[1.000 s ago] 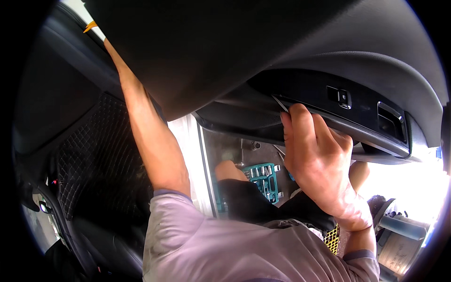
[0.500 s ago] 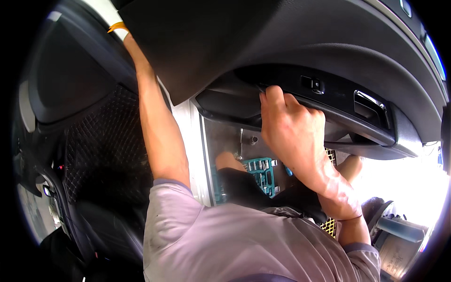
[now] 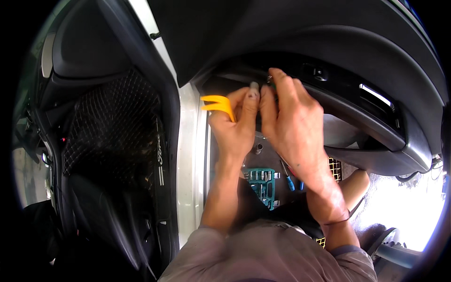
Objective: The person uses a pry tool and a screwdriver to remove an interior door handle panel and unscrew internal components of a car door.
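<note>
Beside the open car door, between white door sill [image 3: 189, 155] and dark door panel [image 3: 347, 51], a seated person has both hands raised close together, near but apart. Left hand [image 3: 235, 124] narrow, fingers curled, thumb up; it holds a yellow-orange forked tool [image 3: 221, 104]. Tool sits on the outer, left side of that hand. Long axis runs roughly left to right as I see it, bending down at the right end, where it goes behind the thumb side of the hand and the rest is hidden. Two prongs, one above the other, point left, toward the sill, away from the door panel.

Right hand [image 3: 293, 110] just in front of the armrest [image 3: 359, 115], back of the hand showing, fingers bent, thumb and forefinger nearly together. Small shiny bit [image 3: 270, 80] at those fingertips; too blurred to name, and I cannot tell whether it is gripped. Window switch [image 3: 320, 72] and pull recess [image 3: 378, 96] lie to the right of this hand.

Below the hands, on the floor: teal socket case [image 3: 268, 188], open, metal pieces inside; a loose socket [image 3: 259, 148] above it; blue-handled screwdriver [image 3: 290, 183] to its right, handle toward the person, shaft slanting up and left. Quilted floor mat [image 3: 112, 113] inside the car, far left.
</note>
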Demonstrator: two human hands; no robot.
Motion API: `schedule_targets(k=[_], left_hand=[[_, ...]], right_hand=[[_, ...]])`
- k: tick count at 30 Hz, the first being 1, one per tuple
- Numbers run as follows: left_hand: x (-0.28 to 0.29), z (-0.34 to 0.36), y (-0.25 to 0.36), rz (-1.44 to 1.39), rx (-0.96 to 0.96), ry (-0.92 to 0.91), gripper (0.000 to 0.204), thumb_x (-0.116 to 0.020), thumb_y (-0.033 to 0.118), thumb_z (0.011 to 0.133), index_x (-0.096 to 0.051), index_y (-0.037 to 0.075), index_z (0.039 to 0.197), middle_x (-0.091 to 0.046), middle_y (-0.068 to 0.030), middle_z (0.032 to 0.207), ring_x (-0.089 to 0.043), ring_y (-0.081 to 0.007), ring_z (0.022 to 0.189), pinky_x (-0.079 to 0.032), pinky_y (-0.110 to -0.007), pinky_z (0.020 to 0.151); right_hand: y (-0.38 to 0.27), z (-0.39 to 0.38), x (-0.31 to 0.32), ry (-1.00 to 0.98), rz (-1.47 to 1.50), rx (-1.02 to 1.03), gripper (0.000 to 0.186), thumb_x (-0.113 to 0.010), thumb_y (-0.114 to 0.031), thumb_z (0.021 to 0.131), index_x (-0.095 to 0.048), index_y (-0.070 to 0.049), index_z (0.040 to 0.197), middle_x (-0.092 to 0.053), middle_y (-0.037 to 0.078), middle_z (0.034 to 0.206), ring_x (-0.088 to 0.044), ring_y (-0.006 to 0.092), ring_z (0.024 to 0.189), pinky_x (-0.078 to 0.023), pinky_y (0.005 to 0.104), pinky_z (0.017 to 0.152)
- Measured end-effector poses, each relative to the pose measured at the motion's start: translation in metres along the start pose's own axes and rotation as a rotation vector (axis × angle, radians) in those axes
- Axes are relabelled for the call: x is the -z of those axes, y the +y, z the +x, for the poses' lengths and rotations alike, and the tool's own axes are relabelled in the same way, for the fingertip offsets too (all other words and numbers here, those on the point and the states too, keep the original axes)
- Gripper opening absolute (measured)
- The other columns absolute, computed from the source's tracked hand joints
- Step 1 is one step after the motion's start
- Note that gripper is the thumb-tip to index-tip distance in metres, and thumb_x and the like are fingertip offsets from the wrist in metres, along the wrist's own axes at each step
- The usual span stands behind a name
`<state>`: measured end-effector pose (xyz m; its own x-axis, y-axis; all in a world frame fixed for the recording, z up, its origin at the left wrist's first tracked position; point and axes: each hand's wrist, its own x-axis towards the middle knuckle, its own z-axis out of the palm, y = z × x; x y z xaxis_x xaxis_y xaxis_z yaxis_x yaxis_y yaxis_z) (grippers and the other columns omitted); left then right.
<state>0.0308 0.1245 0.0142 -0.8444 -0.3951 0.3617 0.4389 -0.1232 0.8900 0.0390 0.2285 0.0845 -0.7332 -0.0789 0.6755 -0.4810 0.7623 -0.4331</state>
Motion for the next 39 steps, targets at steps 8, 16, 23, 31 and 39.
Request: schedule_targets(k=[8,16,23,31,39], left_hand=[[-0.028,0.033,0.038,0.083,0.315,-0.174,0.032,-0.074,0.03,0.096,-0.067,0.0,0.089,-0.062,-0.0014,0.077,-0.054,-0.0063,0.066,-0.041,-0.022,0.058],[-0.06,-0.03,0.033,0.531,-0.353,-0.116,0.042,-0.061,0.024,0.103,-0.054,-0.005,0.134,-0.065,-0.0168,0.124,-0.068,-0.0217,0.1,-0.056,-0.027,0.082],[-0.017,0.046,0.024,-0.075,0.296,-0.36,0.024,-0.066,0.024,0.098,-0.062,0.001,0.102,-0.057,-0.0033,0.078,-0.049,-0.0104,0.055,-0.04,-0.022,0.05],[-0.035,0.037,0.054,0.052,0.568,-0.13,0.022,-0.076,0.022,0.087,-0.065,0.004,0.081,-0.055,-0.0007,0.062,-0.044,-0.0054,0.046,-0.033,-0.021,0.045],[-0.02,0.043,0.038,-0.194,0.507,-0.295,0.022,-0.077,0.023,0.09,-0.069,0.002,0.092,-0.068,-0.0066,0.076,-0.055,-0.0067,0.061,-0.045,-0.02,0.058]], right_hand=[[0.004,-0.012,-0.02,0.193,0.007,0.012,0.055,-0.067,-0.017,0.09,-0.051,0.014,0.134,-0.066,0.017,0.098,-0.069,0.025,0.076,-0.056,0.0344,0.062],[-0.019,-0.028,-0.024,0.354,-0.006,-0.161,0.057,-0.059,-0.023,0.09,-0.054,0.01,0.135,-0.063,0.029,0.124,-0.062,0.0364,0.107,-0.048,0.0449,0.09],[0.017,-0.1,-0.035,0.344,0.134,-0.087,0.044,-0.068,-0.015,0.082,-0.063,0.002,0.122,-0.065,0.018,0.124,-0.064,0.0297,0.108,-0.05,0.0377,0.081],[-0.003,-0.053,0.008,0.264,0.27,0.163,0.04,-0.07,0.01,0.075,-0.066,0.004,0.114,-0.068,0.016,0.096,-0.069,0.0278,0.077,-0.057,0.0343,0.066],[-0.002,-0.054,-0.031,0.089,0.283,-0.124,0.048,-0.07,0.005,0.083,-0.056,0.0,0.128,-0.064,0.02,0.116,-0.069,0.0337,0.086,-0.058,0.0412,0.074]])
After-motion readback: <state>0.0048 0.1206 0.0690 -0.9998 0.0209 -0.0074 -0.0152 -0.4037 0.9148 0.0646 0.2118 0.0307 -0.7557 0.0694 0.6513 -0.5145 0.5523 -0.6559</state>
